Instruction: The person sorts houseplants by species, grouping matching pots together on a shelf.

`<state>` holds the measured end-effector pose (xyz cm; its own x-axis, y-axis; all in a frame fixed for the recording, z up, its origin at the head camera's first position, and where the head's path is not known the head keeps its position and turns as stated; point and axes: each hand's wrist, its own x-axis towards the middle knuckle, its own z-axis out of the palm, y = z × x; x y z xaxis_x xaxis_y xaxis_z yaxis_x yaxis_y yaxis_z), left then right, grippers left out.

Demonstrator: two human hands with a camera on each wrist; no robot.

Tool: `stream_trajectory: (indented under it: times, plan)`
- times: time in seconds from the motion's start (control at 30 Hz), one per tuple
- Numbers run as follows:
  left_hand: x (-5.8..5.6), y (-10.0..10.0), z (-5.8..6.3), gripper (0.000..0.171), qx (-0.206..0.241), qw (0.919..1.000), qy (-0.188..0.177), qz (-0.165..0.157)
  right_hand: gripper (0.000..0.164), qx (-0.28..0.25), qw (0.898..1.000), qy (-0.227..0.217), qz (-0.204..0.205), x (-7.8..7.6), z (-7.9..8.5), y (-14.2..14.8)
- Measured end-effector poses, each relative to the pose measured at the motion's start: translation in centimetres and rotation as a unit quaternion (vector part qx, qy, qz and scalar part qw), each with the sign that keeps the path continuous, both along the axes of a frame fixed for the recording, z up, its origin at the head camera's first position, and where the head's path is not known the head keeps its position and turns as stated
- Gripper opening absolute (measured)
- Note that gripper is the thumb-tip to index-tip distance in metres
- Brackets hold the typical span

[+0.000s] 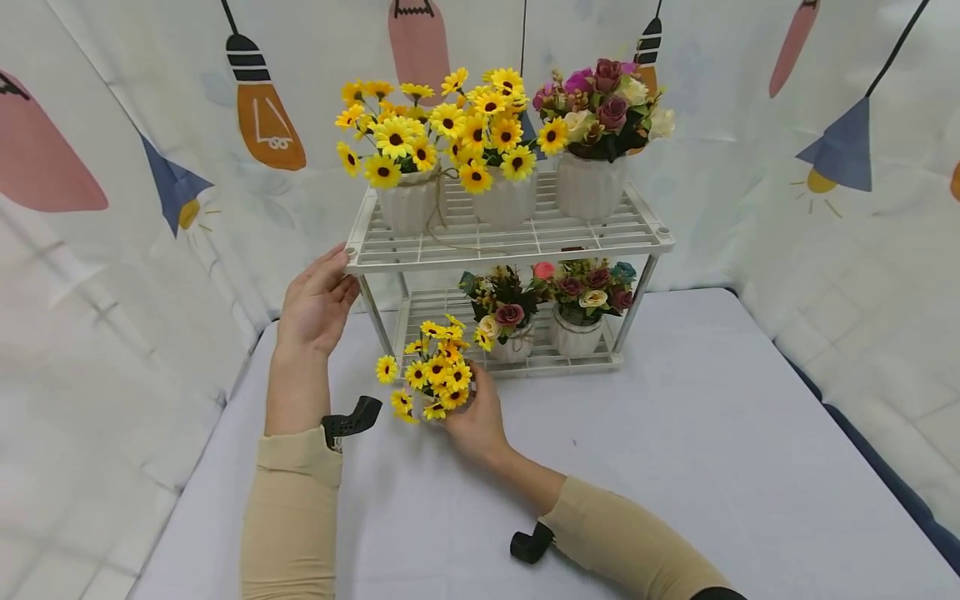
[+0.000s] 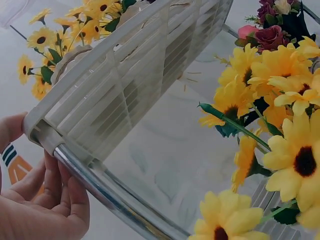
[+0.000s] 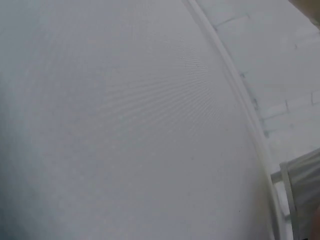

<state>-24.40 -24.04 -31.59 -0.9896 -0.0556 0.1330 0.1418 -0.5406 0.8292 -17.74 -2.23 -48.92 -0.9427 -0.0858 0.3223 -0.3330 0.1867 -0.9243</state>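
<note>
A white two-tier shelf rack point(image 1: 517, 242) stands at the back of the table. My left hand point(image 1: 318, 304) grips the front left corner of its upper tier; in the left wrist view the thumb lies against the white corner and the curled fingers are by the metal leg point(image 2: 107, 185). My right hand point(image 1: 480, 421) holds a pot of yellow artificial sunflowers point(image 1: 438, 375) at the front left of the lower tier point(image 1: 525, 367). Blossoms hide most of that pot. The right wrist view shows mainly the pale tablecloth point(image 3: 140, 125), with the right hand out of sight.
On the upper tier stand two pots of yellow flowers point(image 1: 408, 200) point(image 1: 506, 196) and a pot of mixed roses point(image 1: 592, 183). Two rose pots point(image 1: 513, 342) point(image 1: 577, 333) occupy the lower tier's middle and right. A printed curtain point(image 1: 750, 208) hangs behind.
</note>
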Motion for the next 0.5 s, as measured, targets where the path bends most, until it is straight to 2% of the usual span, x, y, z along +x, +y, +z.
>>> stream_trajectory:
  times: [0.13, 0.27, 0.4, 0.5]
  plan:
    - [0.1, 0.2, -0.1, 0.047, -0.009, 1.0, -0.002, 0.002, 0.07, -0.005, 1.0, 0.007, -0.019, 0.1, 0.1, -0.2]
    - [0.1, 0.2, -0.1, 0.054, -0.015, 0.9999, -0.005, 0.003, 0.066, -0.028, 0.998, 0.04, -0.044, -0.4, 0.4, -0.3]
    - [0.1, 0.3, 0.0, 0.052, -0.017, 0.9999, -0.002, 0.003, 0.064, -0.056, 0.992, 0.082, -0.076, -1.6, 0.8, -0.9]
    - [0.1, 0.3, 0.1, 0.044, -0.013, 0.9999, -0.001, 0.007, 0.066, -0.076, 0.99, 0.084, -0.088, -2.7, 1.1, -1.7]
